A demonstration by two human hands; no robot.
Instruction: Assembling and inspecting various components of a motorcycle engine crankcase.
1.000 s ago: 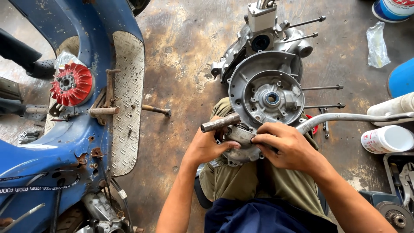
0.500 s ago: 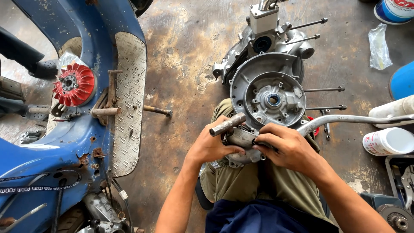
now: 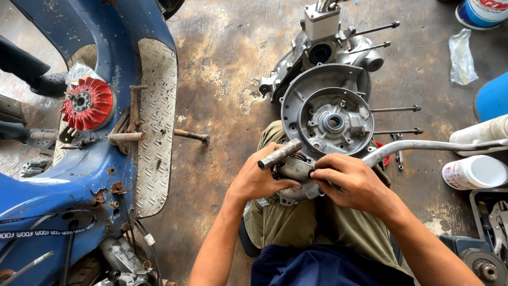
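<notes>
I see a dull grey cast-metal engine case (image 3: 328,114), matt and grimy. The floor (image 3: 222,69) looks like rough, stained concrete, and the scooter body (image 3: 79,175) is chipped blue painted metal

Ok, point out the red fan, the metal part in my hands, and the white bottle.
red fan (image 3: 86,103): head view, on its finned face.
metal part (image 3: 292,168): head view, on its grey body between the hands.
white bottle (image 3: 474,172): head view, on its side.

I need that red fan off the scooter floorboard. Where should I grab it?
Probably by the outer rim of the red fan, from above: it lies flat, face up, on the blue scooter, with its ribbed edge exposed and its small centre hub offering little grip.
</notes>
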